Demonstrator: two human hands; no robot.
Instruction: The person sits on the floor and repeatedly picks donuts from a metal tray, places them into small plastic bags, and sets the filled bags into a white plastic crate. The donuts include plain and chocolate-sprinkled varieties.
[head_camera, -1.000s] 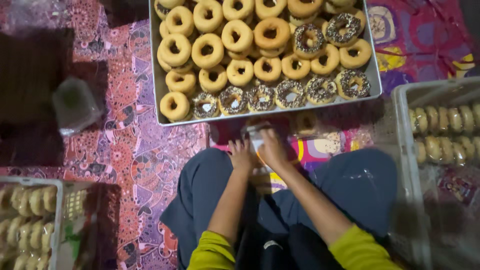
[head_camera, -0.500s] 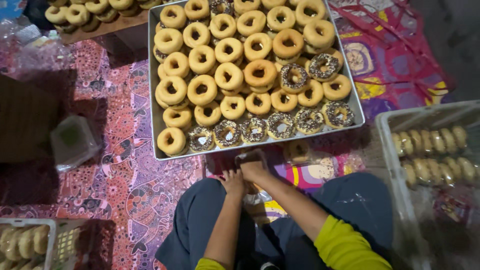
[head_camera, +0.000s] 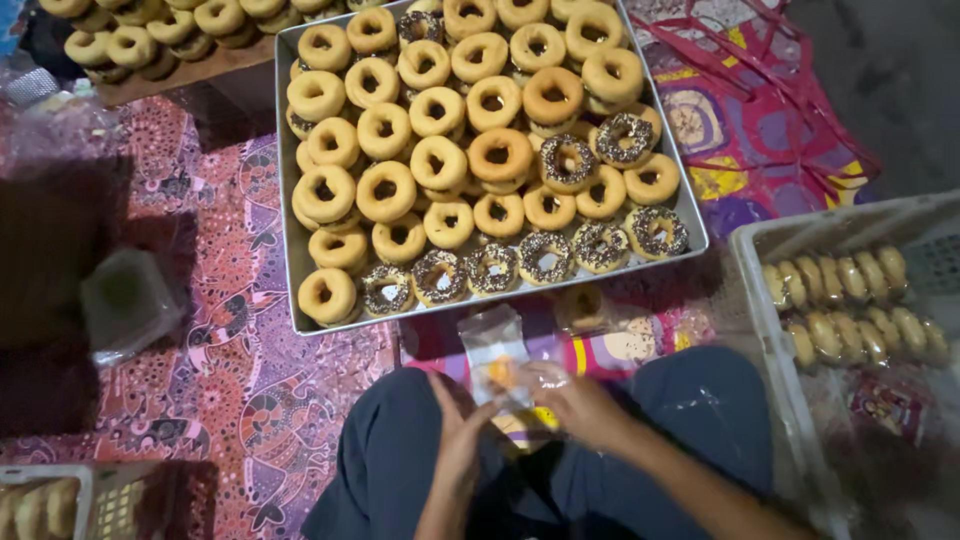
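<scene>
Both forearms come up from the bottom edge over the person's dark trousers (head_camera: 400, 460) and meet in front of the knees; the left hand (head_camera: 462, 425) is raised with fingers pointing up and slightly spread, palm turned inward; the right hand (head_camera: 575, 405) reaches in from the right, knuckles up, fingers curled.

At far left a clear plastic box (head_camera: 125, 300) sits on a patterned cloth (head_camera: 230, 340) of red and purple that covers the floor; at the bottom left corner a white crate (head_camera: 50, 500) shows pale doughnuts; at centre a large metal tray (head_camera: 292, 270) holds rows of plain doughnuts (head_camera: 385, 190) and, along its near edge and right side, chocolate-sprinkled doughnuts (head_camera: 545, 255); more doughnuts (head_camera: 140, 45) lie on a board at top left; at right a grey plastic crate (head_camera: 770, 300) holds wrapped doughnuts in rows; bare dark floor shows at top right.

The left hand is half open, its fingertips touching the lower edge of a small clear plastic bag (head_camera: 495, 350); the right hand is pinched closed on the same bag's right side; the bag stands upright between the hands, just below the tray, with something orange inside.
</scene>
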